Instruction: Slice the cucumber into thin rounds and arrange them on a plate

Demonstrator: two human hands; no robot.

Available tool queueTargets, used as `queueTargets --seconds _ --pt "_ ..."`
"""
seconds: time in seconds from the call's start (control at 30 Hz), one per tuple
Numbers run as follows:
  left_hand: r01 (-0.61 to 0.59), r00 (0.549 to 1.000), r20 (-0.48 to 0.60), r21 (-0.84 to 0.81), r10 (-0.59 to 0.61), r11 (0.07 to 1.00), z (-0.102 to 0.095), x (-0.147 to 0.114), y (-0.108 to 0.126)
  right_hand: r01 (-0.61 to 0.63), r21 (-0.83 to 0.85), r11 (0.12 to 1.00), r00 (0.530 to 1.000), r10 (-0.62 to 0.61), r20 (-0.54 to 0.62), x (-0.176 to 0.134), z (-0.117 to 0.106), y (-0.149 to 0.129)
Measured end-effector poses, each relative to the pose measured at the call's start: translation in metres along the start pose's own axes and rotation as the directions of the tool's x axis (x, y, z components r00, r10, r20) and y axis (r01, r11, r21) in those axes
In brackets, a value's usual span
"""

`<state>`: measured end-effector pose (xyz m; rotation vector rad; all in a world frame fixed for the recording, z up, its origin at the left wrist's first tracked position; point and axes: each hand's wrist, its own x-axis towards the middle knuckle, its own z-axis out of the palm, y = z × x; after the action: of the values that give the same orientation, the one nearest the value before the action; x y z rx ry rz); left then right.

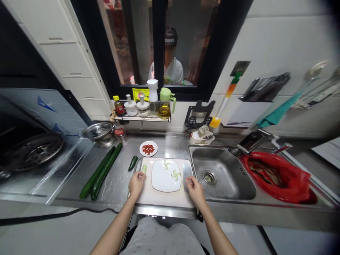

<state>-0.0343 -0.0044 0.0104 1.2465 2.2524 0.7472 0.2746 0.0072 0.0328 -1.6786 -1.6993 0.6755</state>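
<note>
A white square plate (166, 182) lies on the pale cutting board (162, 202), with two pinwheels of cucumber slices (175, 174) on its upper and right parts. My left hand (136, 185) is at the board's left side, fingers curled together at the lower end of a short row of cucumber slices (144, 168); whether a slice is between the fingertips is hidden. Along the board's right edge lies a kitchen knife (187, 170), its dark handle toward me. Over the blade, my right hand (196, 189) has its thumb and fingers pinched together; anything in them is too small to make out.
Left of the board are a cucumber stub (133, 163), two long cucumbers (105, 171) and a lidded steel pot (99, 134). A small dish of chopped red pieces (148, 148) sits behind it. To the right are the sink (223, 173) and a red bag (281, 180).
</note>
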Motion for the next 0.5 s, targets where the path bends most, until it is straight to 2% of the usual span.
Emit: queueTargets --seconds 0.13,0.3,0.5 --pt "0.048 0.999 -0.021 0.131 -0.046 0.99 -0.006 0.01 -0.006 0.033 0.011 0.999 0.999 -0.033 0.022 0.0 0.005 -0.011" --pt "0.077 0.997 -0.028 0.264 -0.072 0.961 -0.001 0.017 -0.001 0.066 0.037 0.997 0.997 -0.068 0.043 0.0 0.008 -0.022" --pt "0.106 0.994 -0.04 0.285 -0.098 0.953 0.005 0.018 0.001 0.049 0.039 0.998 0.998 -0.051 0.039 -0.004 0.001 -0.021"
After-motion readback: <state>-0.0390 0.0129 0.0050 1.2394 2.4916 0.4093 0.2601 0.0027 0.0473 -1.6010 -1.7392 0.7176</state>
